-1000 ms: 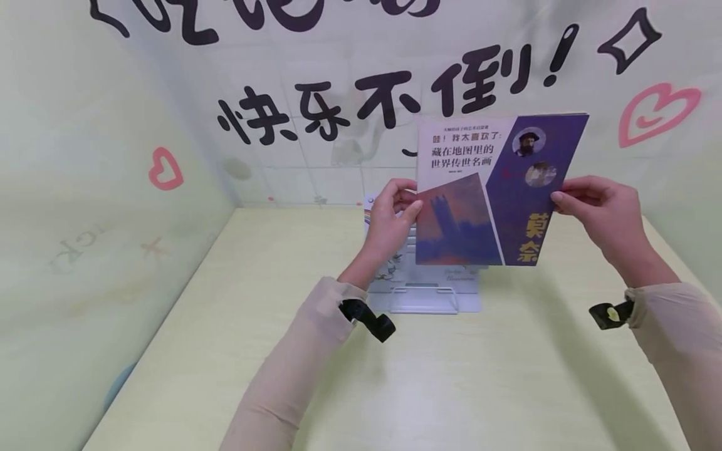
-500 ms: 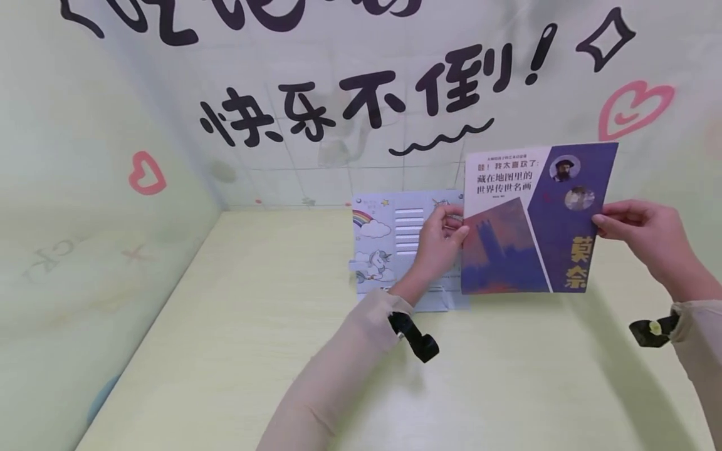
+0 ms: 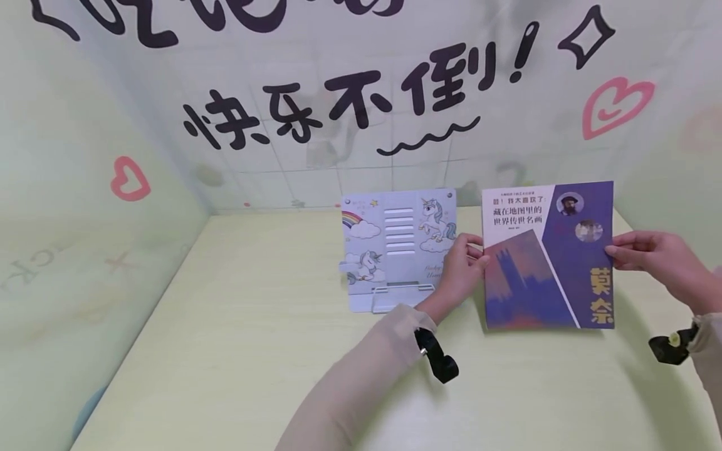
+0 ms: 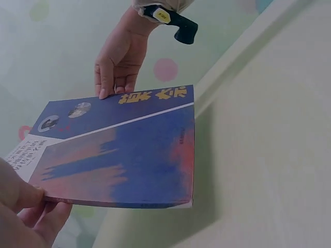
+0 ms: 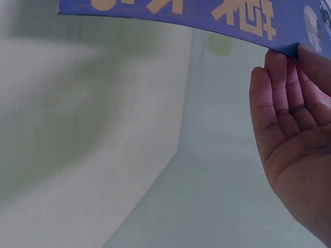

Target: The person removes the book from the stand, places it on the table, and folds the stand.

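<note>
A thin purple and white book (image 3: 521, 275) with a painted tower on its cover is held upright between both hands, its front facing me. My left hand (image 3: 461, 266) pinches the book's left edge, thumb in front and fingers behind. At the opposite edge, my right hand (image 3: 657, 260) pinches it the same way. In the left wrist view the book (image 4: 119, 160) hangs above the table, casting a shadow. The right wrist view shows the thumb and fingertips of the right hand (image 5: 300, 119) on the book's edge.
A white metal book stand (image 3: 400, 244) with unicorn and rainbow drawings stands left of the book, partly behind the left hand. The pale table (image 3: 254, 351) meets a wall sheet (image 3: 316, 163) with large black characters at the back. Side walls rise left and right.
Both hands have carried the book down and to the right, out from in front of the stand, which now shows almost whole. The head view has shifted slightly right.
</note>
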Motion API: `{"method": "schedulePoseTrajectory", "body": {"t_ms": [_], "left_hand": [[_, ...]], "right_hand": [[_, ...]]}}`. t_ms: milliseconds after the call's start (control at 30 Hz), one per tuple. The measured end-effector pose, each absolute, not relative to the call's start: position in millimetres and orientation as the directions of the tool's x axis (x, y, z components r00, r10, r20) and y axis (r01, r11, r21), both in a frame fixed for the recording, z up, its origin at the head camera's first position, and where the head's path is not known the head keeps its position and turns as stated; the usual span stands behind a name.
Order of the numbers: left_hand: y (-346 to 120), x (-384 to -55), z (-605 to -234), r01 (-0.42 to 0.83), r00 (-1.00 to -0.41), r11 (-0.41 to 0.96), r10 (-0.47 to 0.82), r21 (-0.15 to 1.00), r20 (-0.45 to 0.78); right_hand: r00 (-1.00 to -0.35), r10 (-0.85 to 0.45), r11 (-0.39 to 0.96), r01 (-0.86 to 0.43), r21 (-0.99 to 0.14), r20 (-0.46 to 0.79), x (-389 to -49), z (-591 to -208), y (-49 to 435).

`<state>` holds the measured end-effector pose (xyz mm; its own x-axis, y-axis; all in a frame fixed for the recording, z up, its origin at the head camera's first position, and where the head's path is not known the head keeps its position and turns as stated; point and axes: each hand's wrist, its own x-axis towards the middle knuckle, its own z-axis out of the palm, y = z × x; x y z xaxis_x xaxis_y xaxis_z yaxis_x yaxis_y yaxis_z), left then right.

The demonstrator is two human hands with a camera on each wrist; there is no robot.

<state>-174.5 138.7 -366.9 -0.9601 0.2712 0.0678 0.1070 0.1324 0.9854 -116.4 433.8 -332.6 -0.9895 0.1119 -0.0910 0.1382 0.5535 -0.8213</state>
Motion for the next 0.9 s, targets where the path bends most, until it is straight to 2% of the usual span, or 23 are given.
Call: {"method": "schedulePoseTrajectory", "body": {"t_ms": [67, 267, 433, 700, 900], "left_hand": [[142, -172, -374, 0.100, -0.958, 0.147, 0.282, 0.984, 0.055], [152, -164, -392, 0.076, -0.948, 0.136, 0.316, 0.988, 0.029], [160, -160, -402, 0.001, -0.948, 0.157, 0.316, 0.988, -0.049], [162, -154, -412, -0.204, -0.914, 0.166, 0.320, 0.965, -0.249], [160, -156, -416, -0.209, -0.899, 0.196, 0.347, 0.958, -0.267]], "right_hand": [[-0.990, 0.097, 0.580, 0.141, -0.802, -0.103, -118, -345, 444], [-0.988, 0.047, 0.550, 0.147, -0.822, -0.145, -130, -405, 501], [-0.979, 0.098, 0.511, 0.202, -0.835, -0.177, -132, -437, 525], [-0.967, 0.043, 0.484, 0.241, -0.841, -0.252, -106, -398, 470], [-0.955, 0.044, 0.534, 0.270, -0.801, -0.293, -102, -393, 459]]}}
